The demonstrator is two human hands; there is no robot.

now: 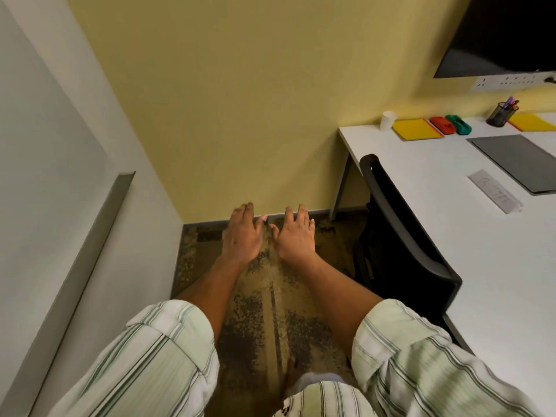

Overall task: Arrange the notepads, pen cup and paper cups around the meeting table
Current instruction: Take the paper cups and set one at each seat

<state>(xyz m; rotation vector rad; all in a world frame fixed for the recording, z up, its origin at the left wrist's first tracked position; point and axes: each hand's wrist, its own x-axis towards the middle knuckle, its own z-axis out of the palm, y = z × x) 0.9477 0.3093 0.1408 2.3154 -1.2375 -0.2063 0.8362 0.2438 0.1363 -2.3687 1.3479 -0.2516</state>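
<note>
My left hand (pixel 242 233) and my right hand (pixel 296 234) stretch out side by side over the carpet, palms down, fingers apart, holding nothing. Both are well left of the white meeting table (pixel 421 176). At the table's far end stand a white paper cup (pixel 387 120), a yellow notepad (pixel 416 129) and a black mesh pen cup (pixel 501 113) with pens in it. A second yellow notepad (pixel 532 121) lies at the right edge of the view, partly cut off.
A red object (pixel 442 125) and a green one (pixel 458 124) lie between notepad and pen cup. A grey flat panel (pixel 517 161) and a clear name plate (pixel 495 191) sit on the table. A black chair (pixel 403 236) is tucked at its near side. Yellow wall ahead, white wall left.
</note>
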